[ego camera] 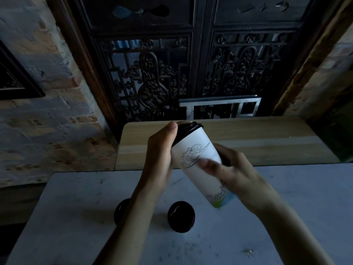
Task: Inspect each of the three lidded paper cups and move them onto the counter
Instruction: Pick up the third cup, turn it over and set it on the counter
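I hold a tall white paper cup [198, 159] with a black lid and a line drawing, tilted with its lid pointing up and left, above the table. My left hand [162, 150] grips its upper part by the lid. My right hand [235, 175] wraps the lower half, slightly blurred. Two more cups stand upright on the grey table [286, 217], seen from above as black lids: one [181, 216] in the middle, one [121, 210] partly hidden behind my left forearm. The wooden counter [267, 138] lies beyond the table.
A metal frame [219, 108] stands at the counter's far edge in front of dark carved wooden doors [191, 64]. Brick walls flank both sides. A small bit of debris [249, 252] lies on the table at the lower right.
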{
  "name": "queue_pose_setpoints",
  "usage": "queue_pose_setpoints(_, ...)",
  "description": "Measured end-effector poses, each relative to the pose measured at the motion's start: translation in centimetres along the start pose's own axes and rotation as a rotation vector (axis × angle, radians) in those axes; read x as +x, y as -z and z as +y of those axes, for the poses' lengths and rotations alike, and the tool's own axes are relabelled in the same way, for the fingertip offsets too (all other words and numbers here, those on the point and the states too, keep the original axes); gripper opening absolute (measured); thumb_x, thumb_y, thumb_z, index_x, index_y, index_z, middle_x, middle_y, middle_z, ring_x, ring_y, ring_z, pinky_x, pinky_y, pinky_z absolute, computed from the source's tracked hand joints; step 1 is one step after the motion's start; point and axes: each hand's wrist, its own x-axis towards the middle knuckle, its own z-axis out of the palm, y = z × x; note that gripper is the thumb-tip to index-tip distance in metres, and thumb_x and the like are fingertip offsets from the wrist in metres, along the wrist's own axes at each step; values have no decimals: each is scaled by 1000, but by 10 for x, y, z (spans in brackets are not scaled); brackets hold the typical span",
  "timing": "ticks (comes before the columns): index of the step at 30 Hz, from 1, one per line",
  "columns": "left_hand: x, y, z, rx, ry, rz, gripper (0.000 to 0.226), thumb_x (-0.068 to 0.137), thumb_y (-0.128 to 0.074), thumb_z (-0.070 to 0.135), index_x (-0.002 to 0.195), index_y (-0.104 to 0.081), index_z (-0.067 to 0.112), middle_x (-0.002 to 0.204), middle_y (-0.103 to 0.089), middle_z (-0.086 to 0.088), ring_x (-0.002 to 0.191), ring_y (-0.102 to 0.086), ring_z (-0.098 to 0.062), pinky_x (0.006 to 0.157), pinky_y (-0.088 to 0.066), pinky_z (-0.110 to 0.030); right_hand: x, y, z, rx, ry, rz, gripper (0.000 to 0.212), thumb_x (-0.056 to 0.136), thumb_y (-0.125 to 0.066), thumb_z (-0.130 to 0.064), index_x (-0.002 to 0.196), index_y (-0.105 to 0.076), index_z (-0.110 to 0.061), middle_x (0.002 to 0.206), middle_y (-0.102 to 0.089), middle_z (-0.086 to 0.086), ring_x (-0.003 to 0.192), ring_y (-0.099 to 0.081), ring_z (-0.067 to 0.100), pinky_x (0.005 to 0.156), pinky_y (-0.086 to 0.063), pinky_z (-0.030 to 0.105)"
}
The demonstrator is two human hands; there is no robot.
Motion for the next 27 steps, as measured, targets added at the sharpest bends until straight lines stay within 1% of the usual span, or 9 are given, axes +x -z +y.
queue_pose_setpoints(2,-3,-3,2,23,-17,7,60,84,-59,58,109,-81,8,110,-81,-15,107,-76,-36,81,-59,-42,0,1,0,35,-11,-20,56,76,-73,-58,115,-73,-18,104,-77,18,94,-72,43,68,-54,55)
queue_pose_setpoints(5,0,-6,-1,20,-47,59,73,76,-63,68,100,-76,0,107,-78,-25,103,-72,-49,84,-53,-46,-2,-1,2,-63,51,56,41,81,-73,-55,113,-72,-30,92,-79,4,80,-72,14,62,-53,36)
queue_pose_setpoints(7,2,-8,-3,41,-71,84,76,68,-70,84,88,-67,11,95,-70,-20,87,-67,-38,82,-45,-46,-6,-5,3,-111,111,96,42,86,-72,-49,125,-65,-35,92,-80,-11,78,-73,1,64,-59,27)
queue_pose_setpoints(9,2,-9,-2,85,-92,79,77,63,-66,92,90,-65,20,96,-60,-9,86,-55,-27,79,-40,-43,-8,-7,6,-264,165,151,63,85,-70,-58,141,-54,-35,99,-79,-14,86,-77,5,71,-64,39)
queue_pose_setpoints(13,-3,-14,3,176,-182,51,80,80,-53,67,84,-58,-12,85,-55,-7,78,-49,-20,72,-37,-36,-10,-11,7,-430,179,199,74,81,-72,-60,146,-45,-38,91,-73,-24,82,-75,4,64,-61,31)
queue_pose_setpoints(15,-4,-13,5,173,-198,24,80,81,-53,65,86,-58,-14,86,-55,-7,80,-49,-20,73,-38,-38,-10,-9,11,-348,186,182,68,80,-76,-59,140,-47,-43,96,-76,-17,82,-77,11,67,-64,37)
queue_pose_setpoints(19,-3,-10,3,78,-75,1,74,79,-62,67,103,-75,-2,106,-79,-13,100,-73,-33,88,-56,-51,-5,-4,8,-53,102,94,65,79,-83,-45,135,-59,-23,111,-80,-1,99,-78,16,76,-65,39)
queue_pose_setpoints(23,-5,-10,0,23,-34,-14,50,86,-59,55,103,-82,14,108,-82,-14,103,-77,-29,87,-58,-45,-3,-1,7,42,39,58,66,72,-82,-52,130,-65,-27,109,-80,12,105,-76,34,88,-59,65)
queue_pose_setpoints(27,-8,-9,3,34,-48,-25,59,79,-57,63,105,-82,15,111,-82,-14,112,-74,-38,96,-56,-57,-4,-1,8,44,37,48,60,75,-82,-47,129,-66,-27,107,-81,8,101,-77,31,82,-61,59)
